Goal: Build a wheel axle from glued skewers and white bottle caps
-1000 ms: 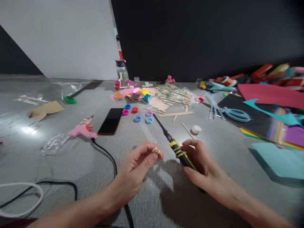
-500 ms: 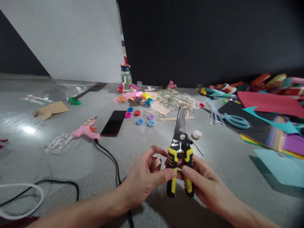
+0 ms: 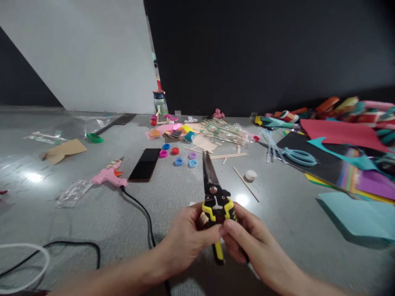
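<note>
Wire strippers point(image 3: 212, 190) with black jaws and yellow-and-black handles point away from me, held between both hands. My left hand point(image 3: 193, 236) is closed, its thumb pressed on the left handle. Several short pale wooden pieces point(image 3: 203, 219) also sit in its curled fingers. My right hand point(image 3: 251, 234) grips the other handle, thumb on top near the left thumb. The right handle's lower end is mostly hidden by the right fingers. Beyond the hands lie a thin wooden stick point(image 3: 246, 184) and a white bottle cap point(image 3: 251, 175).
To the left are a pink glue gun point(image 3: 108, 176) with its black cord and a phone point(image 3: 145, 164). Coloured caps point(image 3: 179, 162) and bundled sticks point(image 3: 224, 131) lie ahead. On the right are blue scissors point(image 3: 299, 157), coloured sheets point(image 3: 345, 127) and a light-blue sheet point(image 3: 358, 213).
The wire strippers have moved left and turned in my hands, the jaws tipping left. My right hand has shifted left, closer to my left hand, and now covers more of the right handle.
</note>
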Available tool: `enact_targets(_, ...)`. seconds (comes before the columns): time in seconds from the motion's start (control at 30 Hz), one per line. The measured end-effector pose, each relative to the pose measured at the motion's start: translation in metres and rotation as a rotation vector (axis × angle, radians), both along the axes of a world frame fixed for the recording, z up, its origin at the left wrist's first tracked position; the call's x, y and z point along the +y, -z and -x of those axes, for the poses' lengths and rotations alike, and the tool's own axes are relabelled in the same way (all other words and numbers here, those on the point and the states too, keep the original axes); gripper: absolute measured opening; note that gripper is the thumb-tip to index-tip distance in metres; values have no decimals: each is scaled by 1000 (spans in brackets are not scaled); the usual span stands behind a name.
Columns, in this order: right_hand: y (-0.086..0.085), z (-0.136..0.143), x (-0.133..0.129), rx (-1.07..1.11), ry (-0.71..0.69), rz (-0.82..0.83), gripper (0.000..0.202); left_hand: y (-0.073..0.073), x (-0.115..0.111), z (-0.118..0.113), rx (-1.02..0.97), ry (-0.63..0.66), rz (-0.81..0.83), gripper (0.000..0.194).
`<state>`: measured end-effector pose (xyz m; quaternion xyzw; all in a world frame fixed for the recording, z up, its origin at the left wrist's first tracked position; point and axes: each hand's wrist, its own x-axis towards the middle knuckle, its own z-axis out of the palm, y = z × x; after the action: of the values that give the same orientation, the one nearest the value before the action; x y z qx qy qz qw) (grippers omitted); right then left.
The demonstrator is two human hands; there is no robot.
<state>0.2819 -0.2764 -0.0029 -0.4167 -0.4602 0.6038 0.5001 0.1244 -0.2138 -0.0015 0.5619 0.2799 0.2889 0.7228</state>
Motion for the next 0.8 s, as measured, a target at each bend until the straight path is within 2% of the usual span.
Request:
enact_targets(0.1,2,2,-3,77,37,36,36,1,-6,-1,88,-48,-80,22)
enact_targets(0.23,1,4,-6,47,43,80,38,-3,-12,-1,101,25,-157,15)
enact_targets(0.47,-2,4,-15,39,-8,71,37,-10,-17,1,87,122,-279,18)
enact_targets(0.63,2,4,-11,96,35,108,35,-4,-17,-3,70,52,-230,21)
enact_targets(0.8,-5,-2,-3,42,-2,96,40,2,-18,-4,93,-29,-197,28)
